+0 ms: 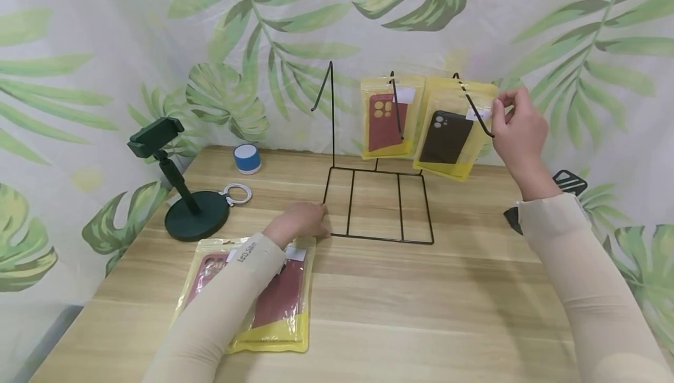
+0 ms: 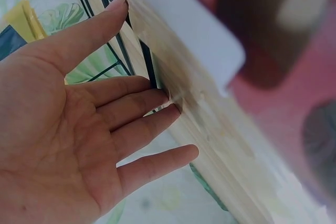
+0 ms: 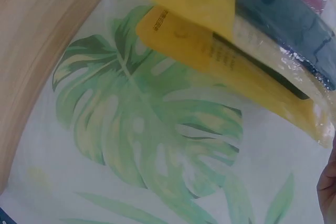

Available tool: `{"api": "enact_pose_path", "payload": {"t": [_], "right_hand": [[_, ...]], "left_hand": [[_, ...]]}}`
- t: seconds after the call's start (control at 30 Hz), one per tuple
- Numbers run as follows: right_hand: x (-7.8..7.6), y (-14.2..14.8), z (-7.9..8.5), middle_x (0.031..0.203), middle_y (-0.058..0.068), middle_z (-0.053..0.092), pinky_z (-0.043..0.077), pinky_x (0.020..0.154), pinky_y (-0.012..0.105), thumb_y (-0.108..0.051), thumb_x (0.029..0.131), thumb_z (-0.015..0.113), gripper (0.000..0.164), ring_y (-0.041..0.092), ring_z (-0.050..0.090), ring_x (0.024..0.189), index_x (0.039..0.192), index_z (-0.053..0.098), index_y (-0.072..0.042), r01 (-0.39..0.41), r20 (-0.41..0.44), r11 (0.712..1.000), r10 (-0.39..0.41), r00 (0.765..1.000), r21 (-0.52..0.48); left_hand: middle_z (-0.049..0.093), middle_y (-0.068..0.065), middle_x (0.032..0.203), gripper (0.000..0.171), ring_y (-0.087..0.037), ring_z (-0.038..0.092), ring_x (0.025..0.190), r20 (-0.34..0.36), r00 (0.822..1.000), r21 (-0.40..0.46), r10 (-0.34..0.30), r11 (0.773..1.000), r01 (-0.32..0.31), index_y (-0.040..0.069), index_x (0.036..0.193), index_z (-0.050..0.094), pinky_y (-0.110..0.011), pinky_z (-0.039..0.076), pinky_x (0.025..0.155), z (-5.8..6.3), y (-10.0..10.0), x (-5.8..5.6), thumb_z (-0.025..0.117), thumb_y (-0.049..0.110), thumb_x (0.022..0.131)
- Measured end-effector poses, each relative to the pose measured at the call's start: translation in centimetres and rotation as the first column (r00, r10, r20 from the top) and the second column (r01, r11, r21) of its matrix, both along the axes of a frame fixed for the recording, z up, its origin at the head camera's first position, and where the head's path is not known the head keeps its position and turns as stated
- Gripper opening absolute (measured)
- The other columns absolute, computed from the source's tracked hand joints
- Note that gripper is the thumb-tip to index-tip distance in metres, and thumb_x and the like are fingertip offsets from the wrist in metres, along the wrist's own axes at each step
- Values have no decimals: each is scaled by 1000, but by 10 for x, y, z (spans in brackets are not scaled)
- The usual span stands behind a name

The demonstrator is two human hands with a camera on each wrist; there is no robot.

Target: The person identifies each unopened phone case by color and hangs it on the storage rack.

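Note:
My left hand [image 1: 302,220] is at the front left corner of a black wire display rack [image 1: 348,202]. In the left wrist view, its thumb and nearly straight fingers [image 2: 142,116] touch the rack's wire. At the right hook, my right hand [image 1: 520,128] pinches the upper edge of a clear-and-yellow bag with a black phone case [image 1: 446,140]. The right wrist view shows yellow bags [image 3: 210,51] overlapping there, with only a sliver of the hand at its edge. A bagged red phone case [image 1: 387,123] hangs from the middle hook; the left hook [image 1: 322,88] bears nothing.
Bagged red phone cases [image 1: 281,295] lie under my left forearm. A dark green phone stand [image 1: 197,216], a white ring [image 1: 239,194] and a blue-and-white cylinder [image 1: 247,159] stand at the left. Behind my right forearm is a black object [image 1: 570,182]. Leaf-patterned cloth backs the wooden table [image 1: 421,313].

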State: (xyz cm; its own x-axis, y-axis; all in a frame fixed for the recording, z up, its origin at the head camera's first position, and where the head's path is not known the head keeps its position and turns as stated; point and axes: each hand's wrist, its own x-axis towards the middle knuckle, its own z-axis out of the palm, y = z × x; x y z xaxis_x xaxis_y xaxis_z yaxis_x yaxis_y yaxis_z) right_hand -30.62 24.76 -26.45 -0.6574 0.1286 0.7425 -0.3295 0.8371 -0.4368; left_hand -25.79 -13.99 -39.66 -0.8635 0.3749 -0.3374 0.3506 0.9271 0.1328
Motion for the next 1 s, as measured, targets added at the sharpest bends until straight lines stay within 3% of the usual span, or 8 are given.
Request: {"api": "enact_pose_path", "payload": {"t": [0.2,0.33,0.47,0.57,0.63,0.7,0.87,1.0], "right_hand": [[-8,0,2,93,15,68,30,62,29,-32,103,46,35,-16,31,62,112,59,-1,19,34,1000,-19,999,9],[-6,2,2,109,11,70,30,62,25,-39,103,46,40,-16,32,60,123,58,-6,41,89,999,-41,995,-7],[10,2,-10,136,2,57,33,68,25,-46,101,47,52,-6,45,71,141,44,-13,71,185,994,-56,981,-78],[33,-3,-32,137,13,48,38,70,30,-43,100,52,57,15,55,88,143,39,-8,47,268,996,-25,963,-75],[50,-6,-49,132,21,47,42,68,37,-37,100,55,56,28,56,94,139,42,0,-8,354,1000,6,935,2],[64,-8,-66,125,27,49,46,65,43,-36,100,56,55,37,58,93,135,46,5,-83,453,989,20,891,121],[83,-18,-96,131,32,53,53,76,58,-43,99,56,62,48,60,108,135,50,7,-304,664,889,0,747,343],[89,-26,-112,134,35,53,51,90,61,-40,99,58,62,51,56,117,136,50,9,-397,737,838,-9,676,375]], "left_hand": [[56,-20,142,69,-38,57,127,0,1000,-4,-6,1000,6,1,145,48,-50,45,108,2,0,2,69,40,92],[56,-19,143,69,-38,57,128,-8,1000,-6,-8,1000,8,1,144,48,-50,45,108,1,0,1,69,41,92],[50,-17,149,68,-38,54,130,-11,1000,-6,-9,1000,9,2,144,48,-51,45,108,3,1,3,69,41,92],[46,-16,152,68,-38,52,133,-6,1000,-4,-6,1000,6,1,144,48,-51,43,110,2,-1,6,68,41,93],[44,-15,154,68,-37,51,134,-3,1000,-4,-6,1000,6,2,144,47,-51,42,111,-1,-3,7,67,42,93],[44,-15,154,68,-36,50,135,-5,1000,0,-7,1000,7,2,145,47,-50,42,111,-4,-6,7,66,44,94],[45,-13,154,70,-34,49,137,-9,1000,9,-4,1000,4,5,147,44,-48,41,112,-10,-11,2,62,49,95],[35,-10,160,75,-32,39,144,24,1000,45,7,999,-8,7,153,36,-46,35,118,-10,-12,-1,59,50,96]]}}
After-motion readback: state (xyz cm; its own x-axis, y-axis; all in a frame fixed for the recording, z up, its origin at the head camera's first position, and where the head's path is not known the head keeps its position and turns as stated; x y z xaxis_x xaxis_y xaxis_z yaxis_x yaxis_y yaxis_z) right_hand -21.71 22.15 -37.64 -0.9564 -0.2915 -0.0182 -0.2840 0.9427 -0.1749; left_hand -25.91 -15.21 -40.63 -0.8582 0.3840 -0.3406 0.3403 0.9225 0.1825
